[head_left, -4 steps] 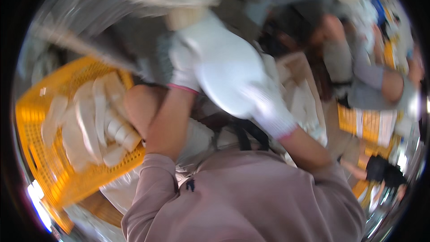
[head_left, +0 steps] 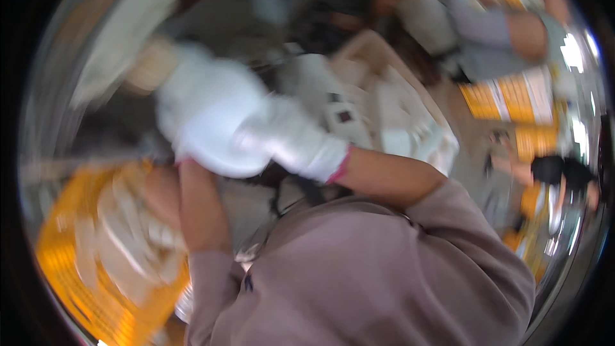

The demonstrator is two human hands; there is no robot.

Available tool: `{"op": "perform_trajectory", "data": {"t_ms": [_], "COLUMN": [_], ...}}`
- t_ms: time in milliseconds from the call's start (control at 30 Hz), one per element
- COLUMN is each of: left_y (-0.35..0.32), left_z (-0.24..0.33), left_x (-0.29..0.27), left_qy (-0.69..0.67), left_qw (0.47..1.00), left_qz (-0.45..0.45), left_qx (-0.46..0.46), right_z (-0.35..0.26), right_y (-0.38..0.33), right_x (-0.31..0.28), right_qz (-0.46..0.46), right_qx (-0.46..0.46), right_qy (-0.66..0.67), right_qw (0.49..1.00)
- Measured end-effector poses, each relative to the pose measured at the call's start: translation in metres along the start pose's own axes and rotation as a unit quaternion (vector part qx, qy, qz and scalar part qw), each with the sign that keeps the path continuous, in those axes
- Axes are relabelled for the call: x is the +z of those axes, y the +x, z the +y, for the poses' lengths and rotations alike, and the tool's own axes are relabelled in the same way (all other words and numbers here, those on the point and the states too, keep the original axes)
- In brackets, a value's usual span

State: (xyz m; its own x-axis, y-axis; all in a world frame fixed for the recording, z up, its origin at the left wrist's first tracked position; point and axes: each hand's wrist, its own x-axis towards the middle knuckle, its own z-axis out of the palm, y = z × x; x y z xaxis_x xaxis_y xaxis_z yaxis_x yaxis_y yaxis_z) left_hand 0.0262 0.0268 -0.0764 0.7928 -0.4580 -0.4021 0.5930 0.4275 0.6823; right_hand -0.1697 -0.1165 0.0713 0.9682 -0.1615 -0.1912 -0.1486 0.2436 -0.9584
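Note:
A smooth white rounded piece (head_left: 225, 129) is held up in front of my body at the left of centre, blurred by motion. My right hand (head_left: 291, 141), in a white knit glove with a pink cuff, grips its near right side. My left hand (head_left: 174, 112), gloved the same way, is at its left side, with most of the fingers hidden or smeared. Just beyond the gloves is a beige block-like shape (head_left: 152, 65). A large pale, shaggy-edged shape (head_left: 131, 22) lies farther up; blur hides what either is.
A yellow perforated crate (head_left: 70, 269) at my lower left holds several pale curved pieces (head_left: 128, 230). On my right, a light bin (head_left: 442, 125) contains white pieces. People in grey (head_left: 500, 38) and dark clothing (head_left: 564, 173) are to the right, near stacked yellow crates (head_left: 506, 99).
The whole view has swung round. Both hands and the white piece now appear farther left and slightly lower; the yellow crate also sits lower, the light bin farther left and higher.

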Motion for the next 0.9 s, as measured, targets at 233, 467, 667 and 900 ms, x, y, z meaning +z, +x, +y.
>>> {"op": "perform_trajectory", "data": {"t_ms": [233,467,667,900], "left_y": [-0.015,-0.053,-0.18,-0.25], "left_z": [-0.007,-0.009,0.094,0.221], "left_x": [0.039,0.023,-0.056,-0.305], "left_qy": [0.244,0.494,0.71,0.683], "left_qw": [0.959,0.844,0.567,0.513], "left_qz": [-0.047,-0.199,0.196,0.52], "left_qx": [-0.139,0.066,0.369,-0.001], "right_z": [0.088,0.209,0.195,0.128], "right_y": [-0.191,-0.331,-0.317,-0.203], "right_x": [-0.154,-0.243,-0.368,-0.385], "right_qz": [0.372,0.486,0.33,0.128], "right_qx": [0.052,0.267,0.368,0.314], "right_qy": [-0.095,-0.164,-0.381,-0.59], "right_qw": [0.922,0.816,0.781,0.733]}}
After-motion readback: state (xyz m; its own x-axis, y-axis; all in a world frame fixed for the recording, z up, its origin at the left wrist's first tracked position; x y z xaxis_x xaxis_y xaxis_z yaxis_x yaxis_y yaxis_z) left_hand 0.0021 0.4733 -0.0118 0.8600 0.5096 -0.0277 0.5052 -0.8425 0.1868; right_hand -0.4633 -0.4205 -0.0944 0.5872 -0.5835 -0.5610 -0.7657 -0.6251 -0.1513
